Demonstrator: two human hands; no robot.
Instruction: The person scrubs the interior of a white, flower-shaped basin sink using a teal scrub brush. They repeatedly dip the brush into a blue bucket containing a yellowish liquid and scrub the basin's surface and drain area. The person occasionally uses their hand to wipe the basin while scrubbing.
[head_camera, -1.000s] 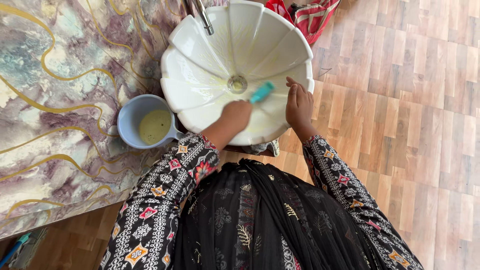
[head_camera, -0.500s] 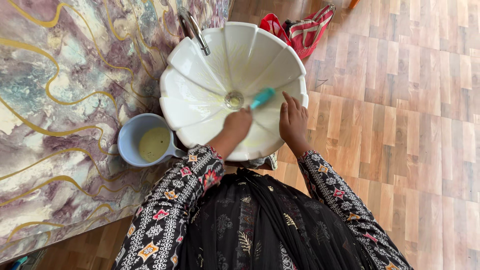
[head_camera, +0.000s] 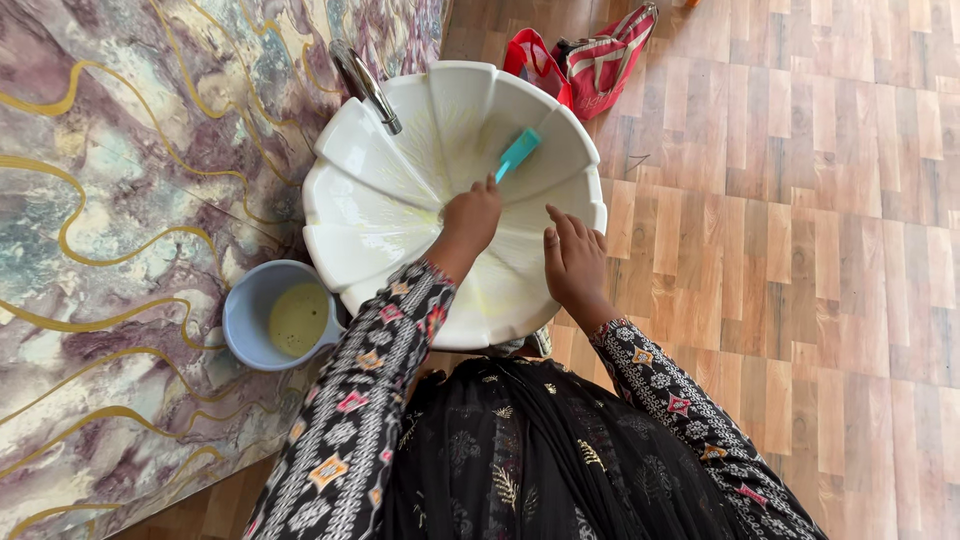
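Home washroom: petal-shaped white basin (head_camera: 380, 215), tap (head_camera: 365, 80), marbled wall (head_camera: 120, 200).

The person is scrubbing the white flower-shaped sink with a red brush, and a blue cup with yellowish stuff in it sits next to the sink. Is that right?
Not quite. The brush is teal, not red, as the head view shows. The rest fits: the left hand holds it inside the white flower-shaped sink, the right hand rests on the sink's near side, and the blue cup with yellowish liquid sits beside the sink.
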